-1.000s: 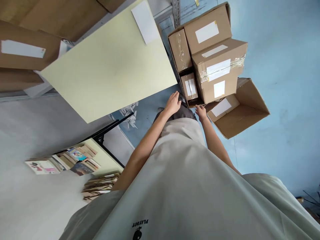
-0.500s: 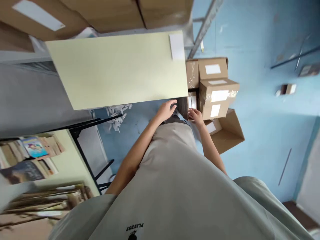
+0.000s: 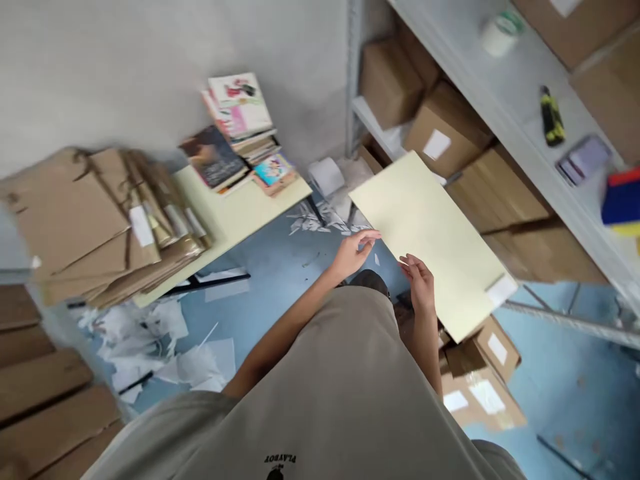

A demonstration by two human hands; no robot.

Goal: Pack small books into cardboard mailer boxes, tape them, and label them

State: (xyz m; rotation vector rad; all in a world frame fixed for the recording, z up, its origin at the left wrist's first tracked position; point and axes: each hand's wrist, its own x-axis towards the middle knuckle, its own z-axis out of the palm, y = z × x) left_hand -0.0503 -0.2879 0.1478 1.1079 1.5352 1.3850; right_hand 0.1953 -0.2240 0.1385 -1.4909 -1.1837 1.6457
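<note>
My left hand point(image 3: 353, 255) is at the near edge of the pale yellow table point(image 3: 430, 233), its thumb apart from its loosely bent fingers, with nothing in them. My right hand point(image 3: 420, 281) hovers by the same edge, fingers slightly curled and apart, also holding nothing. I cannot tell whether either hand touches the tabletop. A white paper slip point(image 3: 501, 291) lies at the table's right corner. Labelled cardboard boxes point(image 3: 483, 393) stand on the floor beyond my right forearm.
Books point(image 3: 240, 110) and tied cardboard folders point(image 3: 85, 220) cover a second pale table point(image 3: 235, 213) at left. Paper scraps point(image 3: 150, 340) litter the floor. At right, a metal shelf point(image 3: 510, 100) carries boxes, a yellow-black cutter point(image 3: 551, 117) and a phone point(image 3: 584, 159).
My view has swung left, bringing the book table and shelf into sight. My right hand has left the small box among the cartons and now is by the table's edge.
</note>
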